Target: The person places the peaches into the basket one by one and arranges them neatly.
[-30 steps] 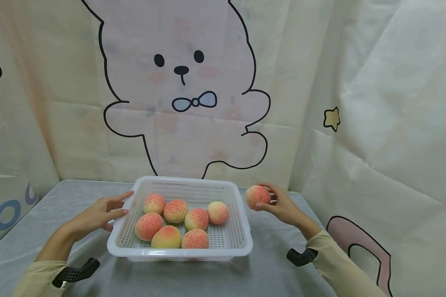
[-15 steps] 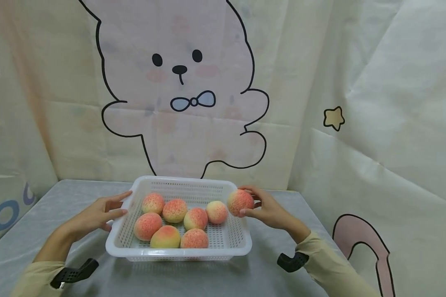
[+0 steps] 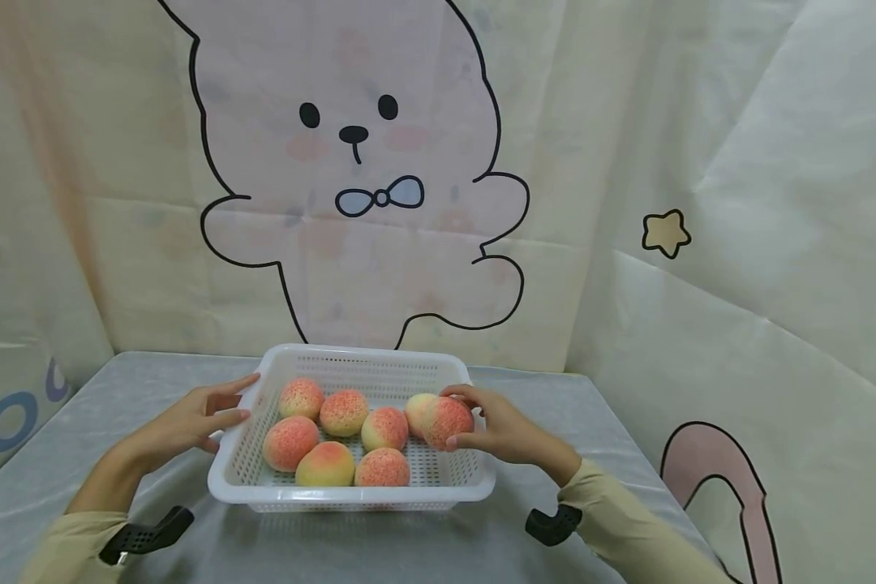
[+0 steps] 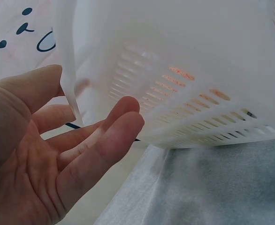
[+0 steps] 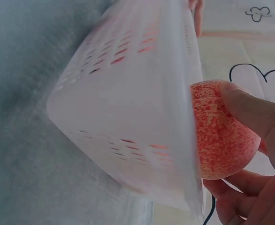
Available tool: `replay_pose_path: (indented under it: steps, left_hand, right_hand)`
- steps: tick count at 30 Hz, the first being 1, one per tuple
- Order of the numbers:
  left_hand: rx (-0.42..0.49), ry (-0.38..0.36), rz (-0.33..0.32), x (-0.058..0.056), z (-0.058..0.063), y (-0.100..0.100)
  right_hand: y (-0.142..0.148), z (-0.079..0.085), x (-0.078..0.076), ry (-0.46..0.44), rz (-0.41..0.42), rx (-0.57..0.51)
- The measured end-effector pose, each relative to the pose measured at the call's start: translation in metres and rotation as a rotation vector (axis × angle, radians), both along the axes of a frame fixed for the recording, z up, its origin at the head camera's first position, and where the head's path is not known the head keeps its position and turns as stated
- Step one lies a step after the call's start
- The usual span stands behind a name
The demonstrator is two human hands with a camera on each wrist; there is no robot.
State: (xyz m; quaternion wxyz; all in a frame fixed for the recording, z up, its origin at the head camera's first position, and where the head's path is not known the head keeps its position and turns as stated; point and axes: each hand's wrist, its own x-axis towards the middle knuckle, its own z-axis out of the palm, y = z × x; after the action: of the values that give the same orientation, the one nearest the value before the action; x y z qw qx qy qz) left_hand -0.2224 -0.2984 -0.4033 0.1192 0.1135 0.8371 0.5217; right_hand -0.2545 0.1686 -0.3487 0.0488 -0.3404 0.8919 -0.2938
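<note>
A white perforated plastic basket (image 3: 358, 496) holds several red-and-yellow peaches, such as a yellower peach (image 3: 325, 465) at the front. My left hand (image 3: 182, 428) holds the basket's left rim; in the left wrist view, the thumb (image 4: 46, 84) overlaps the rim while other fingers curl below it. My right hand (image 3: 507, 430) grips a red-speckled peach (image 3: 449, 423) between thumb and fingers, over the basket's right side. That peach partly covers a paler peach (image 3: 418, 412). In the right wrist view, the held peach (image 5: 222, 131) is partly hidden behind the basket rim (image 5: 177, 93).
The basket stands on a table with a grey cloth (image 3: 321, 547). Behind it hangs a curtain (image 3: 365, 268) printed with a bear, and another printed sheet (image 3: 759, 243) runs along the right side. Each wrist wears a black device (image 3: 553, 526).
My right hand has carried the peach leftward from outside the basket, over its right rim, and lower toward the inside. The left hand and the basket have stayed in place.
</note>
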Motion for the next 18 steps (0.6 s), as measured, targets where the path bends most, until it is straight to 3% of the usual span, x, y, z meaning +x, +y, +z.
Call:
replay_pose_path:
  steps: [8,18]
  left_hand:
    - [0.012,0.000,-0.005,0.000,0.001,-0.001]
    - [-0.005,-0.005,0.007,0.000,0.000,0.000]
  right_hand:
    - [-0.014,-0.011,0.000,-0.029,-0.005,0.070]
    - [-0.023,-0.017,0.001,0.101,0.025,0.220]
